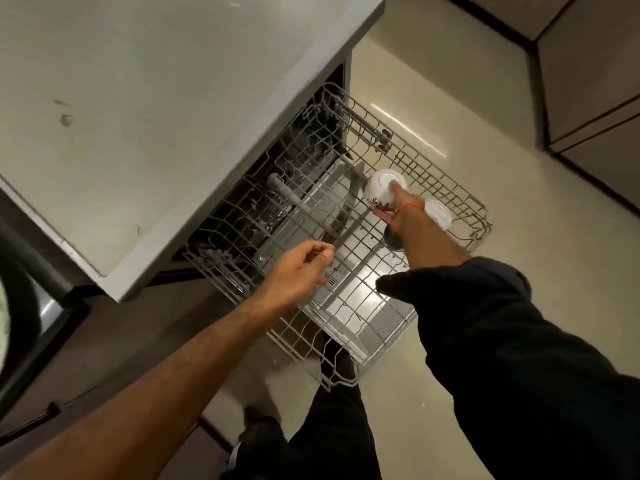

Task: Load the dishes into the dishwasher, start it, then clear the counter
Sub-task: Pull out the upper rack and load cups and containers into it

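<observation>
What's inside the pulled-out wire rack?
The wire rack holds a white bowl upside down, gripped by the right hand, and another white dish beside it. The arm hides what's beneath.

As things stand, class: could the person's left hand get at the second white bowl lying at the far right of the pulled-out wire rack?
Probably not directly: the right forearm crosses in front of that white bowl, while the left hand sits at the wire rack's near left side.

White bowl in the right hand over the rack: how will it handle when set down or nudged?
The white bowl looks like glazed ceramic, so probably stiff, breakable and somewhat slippery. It is held upside down by the right hand in the wire rack; the round rim could rock or slide on the wires. Likely light enough for a one-handed grip.
</observation>
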{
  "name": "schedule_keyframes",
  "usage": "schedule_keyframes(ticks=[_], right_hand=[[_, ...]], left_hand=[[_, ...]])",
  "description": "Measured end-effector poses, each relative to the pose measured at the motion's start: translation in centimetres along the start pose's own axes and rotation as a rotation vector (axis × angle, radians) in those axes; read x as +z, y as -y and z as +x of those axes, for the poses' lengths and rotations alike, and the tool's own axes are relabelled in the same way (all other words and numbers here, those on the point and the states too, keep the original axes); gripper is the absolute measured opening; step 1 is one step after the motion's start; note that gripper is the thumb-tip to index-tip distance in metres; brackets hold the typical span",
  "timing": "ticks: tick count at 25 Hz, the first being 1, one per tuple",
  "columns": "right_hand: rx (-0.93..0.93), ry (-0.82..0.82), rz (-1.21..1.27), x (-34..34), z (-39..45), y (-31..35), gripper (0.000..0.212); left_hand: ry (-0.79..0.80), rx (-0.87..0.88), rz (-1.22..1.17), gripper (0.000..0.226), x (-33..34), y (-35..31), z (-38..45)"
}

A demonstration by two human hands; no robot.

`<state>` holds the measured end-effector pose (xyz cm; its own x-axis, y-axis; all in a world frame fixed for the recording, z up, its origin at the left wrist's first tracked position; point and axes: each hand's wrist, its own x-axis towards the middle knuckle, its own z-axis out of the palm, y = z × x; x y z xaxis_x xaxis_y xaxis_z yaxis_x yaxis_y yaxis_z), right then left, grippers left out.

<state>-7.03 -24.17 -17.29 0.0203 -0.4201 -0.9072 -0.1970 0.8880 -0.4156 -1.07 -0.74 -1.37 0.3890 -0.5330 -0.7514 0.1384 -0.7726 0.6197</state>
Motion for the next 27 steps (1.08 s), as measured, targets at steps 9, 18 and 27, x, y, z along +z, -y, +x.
schedule_keyframes(ticks=[9, 18, 27], right_hand=[[-0.016, -0.023, 0.069, 1.5, 3.0, 0.8, 0.04], [-0.229, 0.299, -0.305, -0.1, -8.9, -7.3, 0.022], [-0.393, 0.813, -0.719, 7.9, -28.2, -25.0, 0.019]], left_hand=[[-0.108, -0.054, -0.029, 0.027, -2.3, 2.6, -1.2], [-0.207, 0.037, -0.111, 0.026, -4.7, 5.4, -4.7], [-0.577, 0.161, -0.258, 0.018, -11.2, 19.1, -17.9]])
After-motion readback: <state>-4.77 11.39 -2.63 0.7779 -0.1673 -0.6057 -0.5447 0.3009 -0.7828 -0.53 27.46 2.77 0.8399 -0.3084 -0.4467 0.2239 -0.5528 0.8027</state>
